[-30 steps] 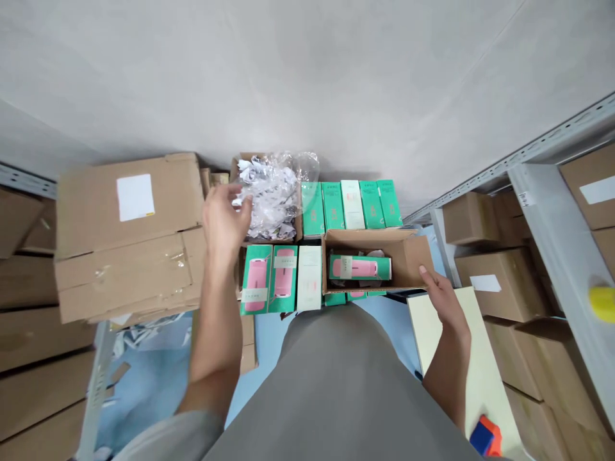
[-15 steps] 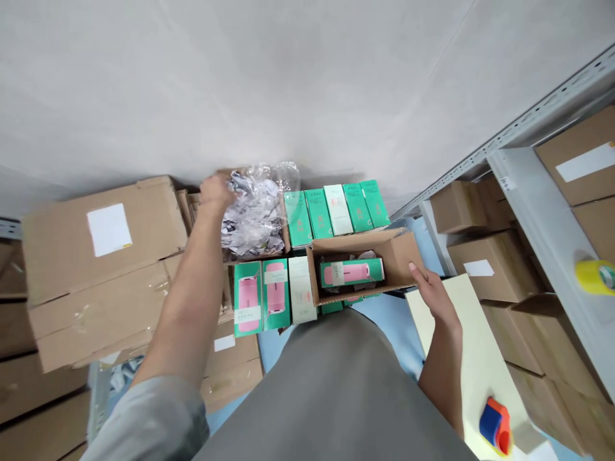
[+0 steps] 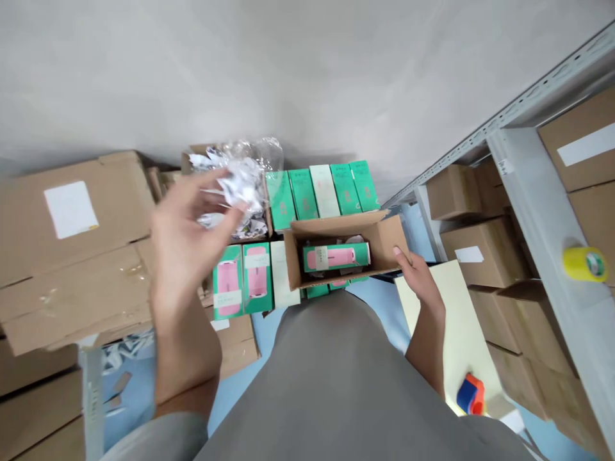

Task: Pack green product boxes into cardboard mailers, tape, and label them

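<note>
My left hand (image 3: 192,221), slightly blurred, is raised in front of a carton (image 3: 270,221) of shredded and crumpled paper. A wad of crumpled white paper (image 3: 241,182) is pinched between its thumb and fingers. On the right, my right hand (image 3: 417,272) grips the end flap of an open cardboard box (image 3: 389,242), thumb on the inside. The box is tilted toward me and holds a green package with a pink bottle picture (image 3: 334,257), lying on some crumpled paper. Below and behind it stand green boxes (image 3: 303,194) in two rows, with white ones (image 3: 325,192) among them.
Clear plastic film (image 3: 269,157) sticks up from the paper carton. A large labelled carton (image 3: 113,208) lies at left. Shelves (image 3: 521,160) with cartons line the right, with a roll of yellow tape (image 3: 583,264). A tape dispenser (image 3: 471,394) rests on a pale board (image 3: 464,326).
My left hand has come up out of the paper carton and back toward me with crumpled paper. The view has shifted a little; my right hand still holds the box.
</note>
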A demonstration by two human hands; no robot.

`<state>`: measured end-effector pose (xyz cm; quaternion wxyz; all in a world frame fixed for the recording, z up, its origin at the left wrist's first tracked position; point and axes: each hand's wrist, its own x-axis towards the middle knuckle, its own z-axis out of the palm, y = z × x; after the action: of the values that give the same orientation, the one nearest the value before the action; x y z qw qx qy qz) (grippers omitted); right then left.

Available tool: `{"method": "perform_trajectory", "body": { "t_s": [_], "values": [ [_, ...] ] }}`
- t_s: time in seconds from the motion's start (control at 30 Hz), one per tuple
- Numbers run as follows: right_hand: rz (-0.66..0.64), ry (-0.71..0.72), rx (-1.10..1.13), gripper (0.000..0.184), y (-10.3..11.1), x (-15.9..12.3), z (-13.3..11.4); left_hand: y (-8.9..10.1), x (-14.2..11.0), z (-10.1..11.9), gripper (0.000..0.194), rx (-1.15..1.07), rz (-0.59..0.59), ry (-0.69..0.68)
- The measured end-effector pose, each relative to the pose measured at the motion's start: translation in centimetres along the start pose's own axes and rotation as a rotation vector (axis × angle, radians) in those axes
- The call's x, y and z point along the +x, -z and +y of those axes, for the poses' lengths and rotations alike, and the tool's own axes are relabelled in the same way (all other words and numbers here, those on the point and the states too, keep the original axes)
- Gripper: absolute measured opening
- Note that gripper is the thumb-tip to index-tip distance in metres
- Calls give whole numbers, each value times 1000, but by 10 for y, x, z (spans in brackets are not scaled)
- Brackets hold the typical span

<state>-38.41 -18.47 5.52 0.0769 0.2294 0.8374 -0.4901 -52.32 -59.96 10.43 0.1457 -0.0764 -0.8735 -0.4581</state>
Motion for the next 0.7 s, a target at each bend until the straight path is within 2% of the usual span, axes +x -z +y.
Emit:
{"method": "perform_trajectory", "body": {
  "t_s": [0.07,0.13,0.23,0.3,0.4,0.5,0.6,0.63,0.7],
  "values": [
    [-10,13,-37,66,2,0,0,-16,-32,31,41,-10,-216,-158],
    [-18,25,-76,66,5,0,-1,-37,-55,45,34,31,-373,-233],
    [-30,46,-106,66,9,-1,1,-61,-73,42,33,107,-525,-229],
    [-41,56,-104,68,10,0,4,-65,-76,36,34,121,-560,-226],
    [-56,68,-65,70,11,3,10,-48,-66,26,34,104,-476,-211],
    [-63,56,-40,74,11,5,15,-22,-37,-1,32,162,-234,-115],
    [-57,32,-54,77,10,4,17,-7,7,-59,32,237,0,61],
    [-48,27,-58,76,9,3,17,-6,22,-83,34,250,47,137],
    [-29,24,-56,74,7,2,16,-9,52,-133,36,306,57,250]
  ]
}}
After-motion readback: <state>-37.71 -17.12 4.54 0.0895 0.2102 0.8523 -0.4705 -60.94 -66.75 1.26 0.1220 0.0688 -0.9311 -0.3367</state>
